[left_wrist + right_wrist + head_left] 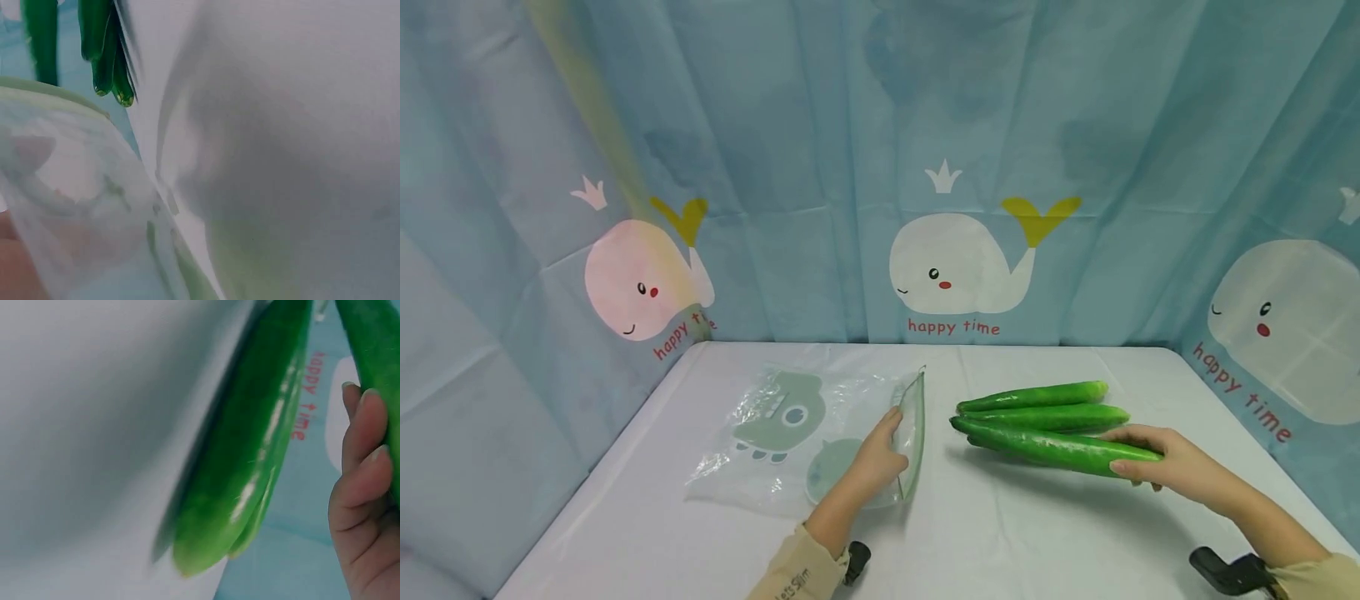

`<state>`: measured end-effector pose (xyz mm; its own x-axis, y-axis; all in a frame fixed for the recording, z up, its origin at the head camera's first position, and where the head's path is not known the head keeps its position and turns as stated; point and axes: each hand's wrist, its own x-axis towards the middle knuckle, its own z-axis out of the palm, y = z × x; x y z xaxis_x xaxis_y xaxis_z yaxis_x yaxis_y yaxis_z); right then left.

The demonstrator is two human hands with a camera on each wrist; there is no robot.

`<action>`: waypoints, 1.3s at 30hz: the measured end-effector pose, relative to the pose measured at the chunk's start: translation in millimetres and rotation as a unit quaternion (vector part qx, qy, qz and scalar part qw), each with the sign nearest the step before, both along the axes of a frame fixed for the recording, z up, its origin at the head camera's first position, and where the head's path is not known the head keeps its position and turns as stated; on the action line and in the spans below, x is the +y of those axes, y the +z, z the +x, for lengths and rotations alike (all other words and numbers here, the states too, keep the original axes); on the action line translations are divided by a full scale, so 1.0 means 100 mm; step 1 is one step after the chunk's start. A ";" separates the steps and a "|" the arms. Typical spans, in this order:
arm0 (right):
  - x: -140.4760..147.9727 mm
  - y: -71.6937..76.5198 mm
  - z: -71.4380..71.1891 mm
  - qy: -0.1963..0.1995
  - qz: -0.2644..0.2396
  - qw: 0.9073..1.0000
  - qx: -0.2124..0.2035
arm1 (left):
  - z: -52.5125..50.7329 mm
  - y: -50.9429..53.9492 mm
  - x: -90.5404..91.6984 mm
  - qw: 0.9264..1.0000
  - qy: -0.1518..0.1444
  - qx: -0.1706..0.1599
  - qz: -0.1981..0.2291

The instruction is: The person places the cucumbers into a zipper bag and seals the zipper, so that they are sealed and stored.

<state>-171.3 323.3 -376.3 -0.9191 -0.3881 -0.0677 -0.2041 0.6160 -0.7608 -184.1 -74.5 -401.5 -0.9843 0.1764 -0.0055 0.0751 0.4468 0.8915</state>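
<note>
A clear zip bag (857,383) with pale green cartoon prints lies on the table, its mouth toward the right. My left hand (874,462) holds the bag's upper film at that mouth, which gapes a little. In the left wrist view, bag film (81,187) covers part of the left hand. My right hand (1176,467) grips the thick end of a long green cucumber (1052,447), slightly lifted from the table. In the right wrist view, fingers (365,481) curl round it. Several more cucumbers (1045,417) lie close behind, partly hidden.
A white cloth covers the table (1000,542). Blue curtains (820,150) with whale prints stand along the back and both sides. Dark wrist camera mounts (1228,572) sit at both sleeves.
</note>
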 end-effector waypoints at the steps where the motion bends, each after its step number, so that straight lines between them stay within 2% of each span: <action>1: -0.02 0.00 -0.01 -0.001 -0.019 1.000 -0.007 | 0.00 0.00 0.00 1.000 0.003 0.000 0.002; 6: -0.13 0.04 -0.07 -0.015 -0.099 0.994 -0.034 | 0.01 -0.01 0.00 1.000 0.017 0.008 0.004; 11: -0.25 0.05 -0.13 -0.041 -0.140 0.987 -0.068 | 0.03 -0.02 0.02 0.999 0.022 0.015 0.025; 23: -0.53 0.00 -0.29 -0.073 -0.179 0.975 -0.113 | 0.05 -0.01 0.00 0.999 0.019 0.020 0.041; 30: -0.60 0.00 -0.33 -0.070 -0.176 0.975 -0.114 | 0.09 0.00 -0.01 0.999 0.009 0.013 0.034; 35: -0.66 -0.04 -0.31 -0.075 -0.184 0.973 -0.121 | 0.09 0.00 0.00 0.999 0.001 0.029 0.038; 39: -0.73 -0.05 -0.37 -0.060 -0.215 0.967 -0.122 | 0.08 0.02 0.00 0.999 0.003 0.040 0.037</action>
<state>-208.1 250.1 -380.9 -0.9361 -0.3205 -0.1449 0.0680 0.2393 -0.9686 -176.6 -74.9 -399.0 -0.9819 0.1682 0.0866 0.1458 0.3809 0.9130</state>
